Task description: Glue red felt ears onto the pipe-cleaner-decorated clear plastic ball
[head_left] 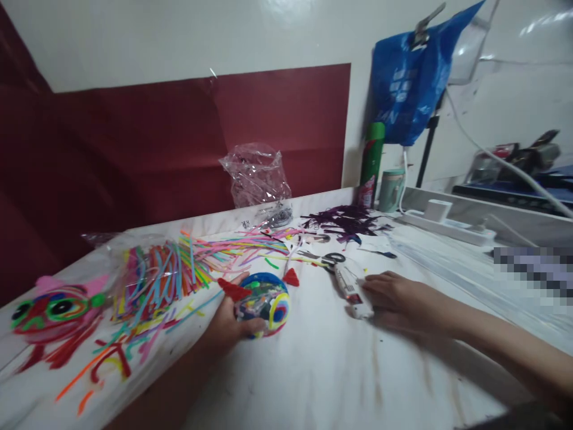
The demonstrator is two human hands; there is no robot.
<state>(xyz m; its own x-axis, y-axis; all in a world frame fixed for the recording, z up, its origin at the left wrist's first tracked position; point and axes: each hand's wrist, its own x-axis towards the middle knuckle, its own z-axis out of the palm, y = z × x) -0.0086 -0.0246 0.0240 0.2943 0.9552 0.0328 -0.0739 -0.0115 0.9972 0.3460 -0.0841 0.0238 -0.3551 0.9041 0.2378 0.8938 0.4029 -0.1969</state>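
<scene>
My left hand [235, 316] is closed around a round craft figure [262, 304] made with coloured pipe cleaners, with a ringed eye and red pointed pieces at its sides. My right hand [385, 292] rests on the table, fingers stretched out against the side of a long white device [351, 289] with a reddish part; its exact kind is unclear. The right thumb is hidden. Black-handled scissors [333, 260] lie just behind the device. At the far left is another craft figure [56, 316] with pink ears and big black eyes.
Loose pipe cleaners [233, 251] and a plastic bag of them [152, 275] spread over the left side. Dark purple shreds [344, 221] lie at the back. A green spray can [371, 167], a mug [391, 190] and a power strip [447, 227] stand at the back right.
</scene>
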